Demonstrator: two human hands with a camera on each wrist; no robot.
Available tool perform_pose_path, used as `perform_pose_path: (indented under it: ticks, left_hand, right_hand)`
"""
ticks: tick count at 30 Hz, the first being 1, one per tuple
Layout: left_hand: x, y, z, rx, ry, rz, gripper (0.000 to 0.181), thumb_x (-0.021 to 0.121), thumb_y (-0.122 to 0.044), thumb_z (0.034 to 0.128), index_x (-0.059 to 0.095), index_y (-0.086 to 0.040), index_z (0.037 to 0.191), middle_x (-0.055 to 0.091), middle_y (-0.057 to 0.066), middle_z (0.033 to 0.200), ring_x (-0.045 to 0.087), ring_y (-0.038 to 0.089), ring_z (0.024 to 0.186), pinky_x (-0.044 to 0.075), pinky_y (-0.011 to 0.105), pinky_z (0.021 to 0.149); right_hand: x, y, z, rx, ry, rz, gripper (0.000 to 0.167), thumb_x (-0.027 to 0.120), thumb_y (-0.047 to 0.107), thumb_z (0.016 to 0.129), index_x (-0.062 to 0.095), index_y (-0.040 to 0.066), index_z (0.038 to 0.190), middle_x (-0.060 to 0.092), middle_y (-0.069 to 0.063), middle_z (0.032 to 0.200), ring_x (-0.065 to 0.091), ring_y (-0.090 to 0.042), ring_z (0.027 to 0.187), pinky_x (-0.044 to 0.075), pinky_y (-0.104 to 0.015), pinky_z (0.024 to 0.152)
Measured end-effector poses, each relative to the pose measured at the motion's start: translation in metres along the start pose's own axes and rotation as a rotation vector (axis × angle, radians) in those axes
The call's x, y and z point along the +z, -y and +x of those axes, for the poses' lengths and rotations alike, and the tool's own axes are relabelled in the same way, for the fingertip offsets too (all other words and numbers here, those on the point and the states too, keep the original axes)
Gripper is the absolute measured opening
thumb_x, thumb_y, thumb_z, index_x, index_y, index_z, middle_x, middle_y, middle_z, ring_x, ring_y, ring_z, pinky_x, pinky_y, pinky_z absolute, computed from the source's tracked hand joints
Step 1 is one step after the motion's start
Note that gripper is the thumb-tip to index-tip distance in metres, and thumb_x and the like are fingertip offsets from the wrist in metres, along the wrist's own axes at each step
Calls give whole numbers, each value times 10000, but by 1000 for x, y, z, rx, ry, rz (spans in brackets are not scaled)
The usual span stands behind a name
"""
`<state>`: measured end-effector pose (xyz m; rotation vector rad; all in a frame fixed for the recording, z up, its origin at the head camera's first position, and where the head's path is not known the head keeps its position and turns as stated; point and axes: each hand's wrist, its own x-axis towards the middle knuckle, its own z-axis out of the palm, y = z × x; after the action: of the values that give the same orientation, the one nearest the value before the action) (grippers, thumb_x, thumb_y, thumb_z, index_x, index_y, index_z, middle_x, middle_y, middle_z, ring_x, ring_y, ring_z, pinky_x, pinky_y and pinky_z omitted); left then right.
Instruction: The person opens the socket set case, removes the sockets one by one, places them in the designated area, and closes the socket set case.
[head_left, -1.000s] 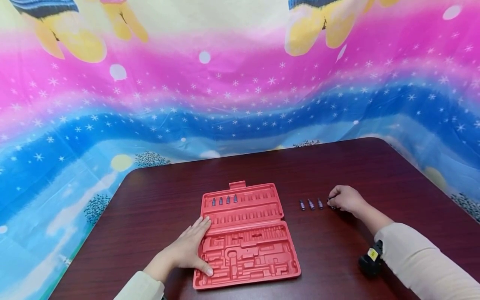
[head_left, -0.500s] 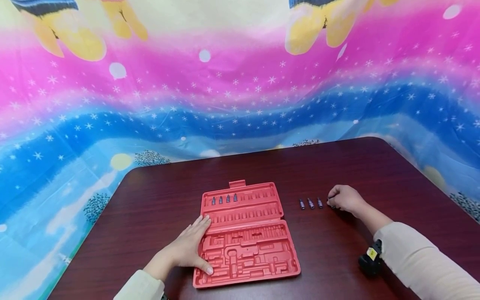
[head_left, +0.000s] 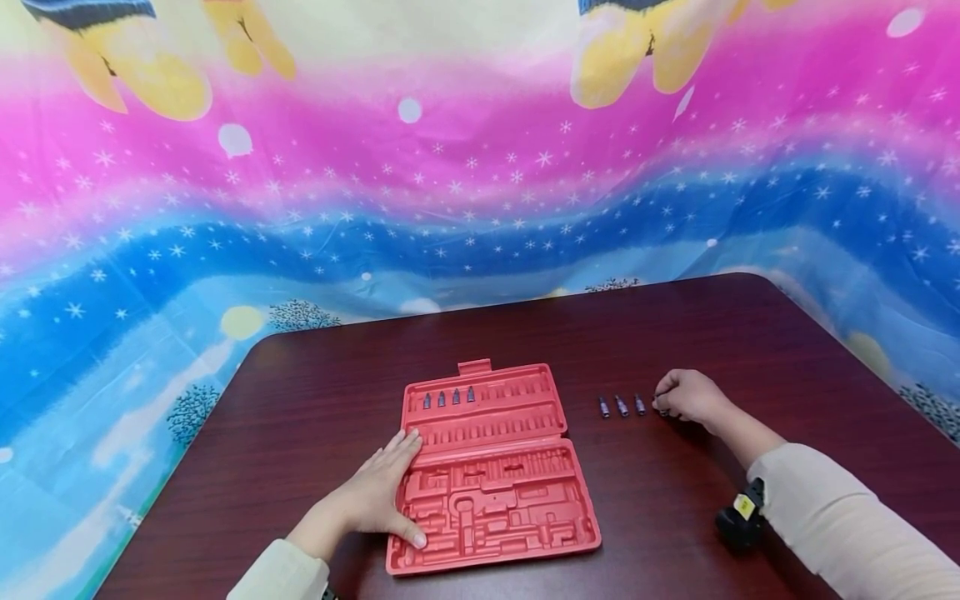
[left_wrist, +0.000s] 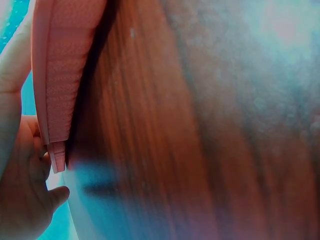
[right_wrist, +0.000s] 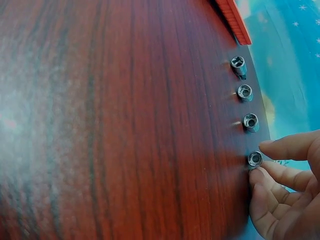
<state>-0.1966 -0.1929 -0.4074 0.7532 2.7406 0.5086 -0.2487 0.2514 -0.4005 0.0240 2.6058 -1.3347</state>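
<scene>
In the head view an open red plastic case [head_left: 495,500] lies flat on the table. My left hand [head_left: 375,492] rests on its left edge with spread fingers, the thumb over the lower half; in the left wrist view the hand [left_wrist: 25,185] is beside the case's side wall [left_wrist: 65,70]. To the right, my right hand [head_left: 690,398] pinches a small metal bit socket [right_wrist: 255,159] between thumb and fingers, down at the tabletop. Three similar bit sockets [head_left: 622,407] stand apart in a row left of it, square-holed ends toward the right wrist camera.
Several dark bits [head_left: 456,397] sit in the slots of the case's upper half. Moulded recesses fill its lower half. The dark red-brown table [head_left: 345,367] ends at a patterned cloth backdrop [head_left: 480,208]. A black wrist camera [head_left: 738,521] hangs at my right sleeve.
Both hands stay almost in the same place. Only the right fingertips shift slightly around the bit socket; the case and the other bit sockets stay put.
</scene>
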Motion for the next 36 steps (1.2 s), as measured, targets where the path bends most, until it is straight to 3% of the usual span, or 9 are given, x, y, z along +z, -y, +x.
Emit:
perform_pose_path:
  ticks: [11,18,26,36]
  left_hand:
    - [0,-1,0,0,-1,-9,1217,672,-657,460,186,0,1361,144,130,1416,55,265,1289,128,486,994]
    - [-2,-3,-1,3,-3,-20,1199,694,-622,479,187,24,1353,150,162,1408,58,300,1284,132,507,984]
    - [-3,-3,-1,-15,11,-26,1196,696,-617,481,179,4,1362,134,138,1417,38,271,1289,127,490,992]
    - [-2,-3,-1,3,3,-16,1196,697,-617,483,189,27,1352,141,161,1410,53,296,1285,148,503,982]
  right_hand:
    - [-6,0,-3,-6,-31,-26,251,543,64,794,473,-107,963,519,-101,764,475,-201,658,431,-313,556]
    - [-8,11,-8,-26,-43,-17,267,513,132,849,475,-80,1008,540,-144,879,509,-225,735,450,-336,619]
    - [5,31,-10,-68,10,75,291,460,188,886,481,-65,1029,530,-206,1001,532,-250,786,460,-344,681]
    - [33,52,-4,-96,84,241,279,496,147,863,480,-87,1014,550,-171,890,555,-230,755,472,-334,689]
